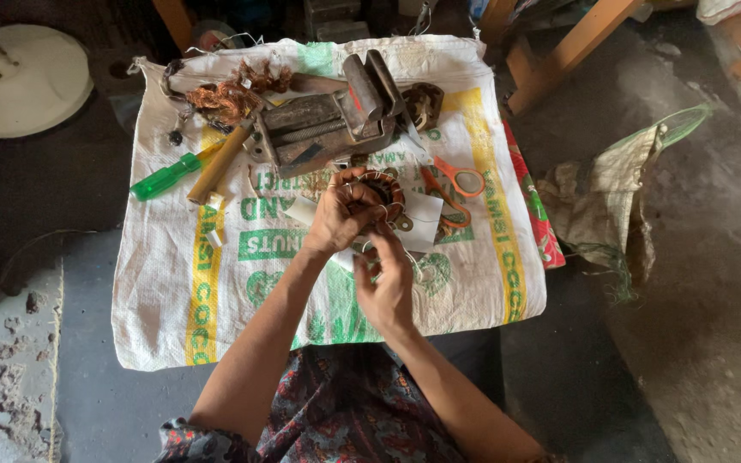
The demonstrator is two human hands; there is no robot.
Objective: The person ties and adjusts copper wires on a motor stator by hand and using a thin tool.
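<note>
- Stator ring (385, 190) sits over the white sack (216, 283), just below the vise (328, 120), open bore facing up toward the camera
- Left hand (340, 214) grips its rim
- Right hand (385, 279) pinches thin wire (379, 225)

Round wound coil part (383, 190) mostly covered by left hand (340, 214); only upper-right rim w/ copper windings shows. What right hand (388, 279) pinches is too thin to tell, maybe wire. White paper (426, 219) partly under hands and scissors (452, 184). Vise (328, 124) base hides what lies beneath; dark part behind it (424, 101) only half seen. Copper tangle (229, 94) too blurred to sort strands. White round base (19, 77) cut by left edge. Both forearms run off bottom edge. Red cloth (538, 210) mostly tucked under sack (216, 291).
</note>
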